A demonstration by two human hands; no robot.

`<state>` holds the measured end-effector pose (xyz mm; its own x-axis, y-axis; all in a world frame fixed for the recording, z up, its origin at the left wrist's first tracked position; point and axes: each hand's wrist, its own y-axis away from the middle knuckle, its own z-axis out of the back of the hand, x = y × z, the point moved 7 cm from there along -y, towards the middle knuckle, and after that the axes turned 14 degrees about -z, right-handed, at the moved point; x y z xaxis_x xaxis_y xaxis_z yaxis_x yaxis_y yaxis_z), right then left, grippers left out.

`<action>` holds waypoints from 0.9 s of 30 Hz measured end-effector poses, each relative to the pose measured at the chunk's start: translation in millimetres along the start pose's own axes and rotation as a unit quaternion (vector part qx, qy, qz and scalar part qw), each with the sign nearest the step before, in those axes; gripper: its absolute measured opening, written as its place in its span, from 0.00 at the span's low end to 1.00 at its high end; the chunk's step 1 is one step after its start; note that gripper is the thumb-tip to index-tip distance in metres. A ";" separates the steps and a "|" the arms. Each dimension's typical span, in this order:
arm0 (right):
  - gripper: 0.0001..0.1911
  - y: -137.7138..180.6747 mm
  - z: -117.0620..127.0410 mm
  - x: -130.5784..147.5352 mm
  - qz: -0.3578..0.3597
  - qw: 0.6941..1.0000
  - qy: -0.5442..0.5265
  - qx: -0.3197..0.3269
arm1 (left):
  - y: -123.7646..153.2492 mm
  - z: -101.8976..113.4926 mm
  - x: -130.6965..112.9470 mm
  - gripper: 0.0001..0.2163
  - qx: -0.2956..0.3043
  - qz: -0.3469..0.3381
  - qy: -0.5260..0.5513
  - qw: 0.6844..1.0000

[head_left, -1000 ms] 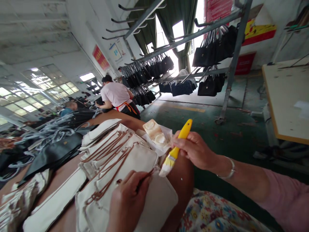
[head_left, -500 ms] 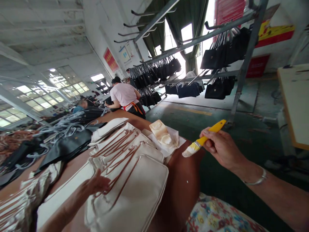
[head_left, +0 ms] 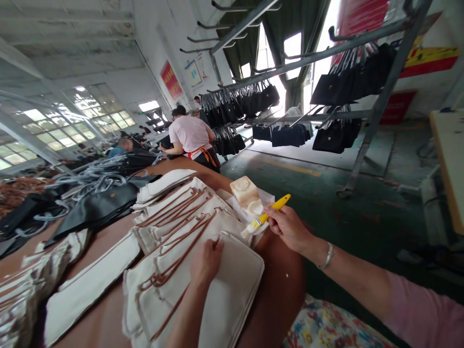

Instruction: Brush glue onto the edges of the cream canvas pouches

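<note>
Closest in, the left hand (head_left: 206, 261) lies on a cream cloth panel (head_left: 235, 290). The panel is the top one of an overlapping stack (head_left: 170, 212) that fans away from the hand across the brown bench (head_left: 282, 290). The fingers curl down at the panel's far edge, where brown trim runs. Whether they pinch the trim or only press on it cannot be told.

Just to its right and a little farther off, the right hand (head_left: 288, 227) is clenched round the yellow handle of a brush (head_left: 266, 216), with a bracelet (head_left: 328, 256) on the wrist. The brush slants down towards the left hand. Its pale bristles are just beyond the panel's far corner, at the edge of a sheet of white paper (head_left: 270, 197). On that paper, just past the bristles, sits an open pale tub (head_left: 245, 191).

Left of the left hand and well apart from it, black bags (head_left: 97, 208) with grey handles lie heaped on the bench. Far beyond both hands a person (head_left: 192, 135) in a pink top bends at the bench's end. To the right of that person stands a metal rack (head_left: 386, 96) hung with more dark bags.
</note>
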<state>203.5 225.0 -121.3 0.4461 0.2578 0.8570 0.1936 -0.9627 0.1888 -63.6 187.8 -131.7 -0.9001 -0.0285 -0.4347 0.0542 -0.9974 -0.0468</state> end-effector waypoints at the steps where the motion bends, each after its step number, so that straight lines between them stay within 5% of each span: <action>1: 0.20 -4.0 -3.3 1.9 0.014 1.000 0.017 -0.004 | -0.1 -3.8 -2.5 0.18 0.006 -0.008 0.024 1.000; 8: 0.17 -16.0 -31.0 2.3 0.046 0.997 0.063 0.020 | 26.5 -11.2 -31.6 0.20 0.028 -0.053 0.201 0.978; 13: 0.16 -18.4 -38.4 7.4 0.142 0.964 0.224 0.003 | 43.7 -10.1 -46.2 0.17 0.028 -0.055 0.305 0.950; 17: 0.18 -9.5 -29.4 24.3 0.174 0.956 0.231 -0.043 | 49.2 -11.1 -48.6 0.18 0.043 -0.043 0.326 0.943; 21: 0.16 5.3 -36.3 25.3 0.171 0.952 0.255 0.016 | 55.0 -6.0 -58.7 0.18 0.036 -0.057 0.320 0.945; 27: 0.17 4.9 -15.0 33.8 0.187 0.952 0.242 -0.031 | 80.3 3.8 -84.9 0.13 -0.022 -0.162 0.245 0.956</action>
<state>206.4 227.8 -84.2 0.0168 -0.1575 0.9874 0.0412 -0.9866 -0.1581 15.5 109.9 -95.2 -0.5629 0.3262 -0.7594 -0.1657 -0.9447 -0.2830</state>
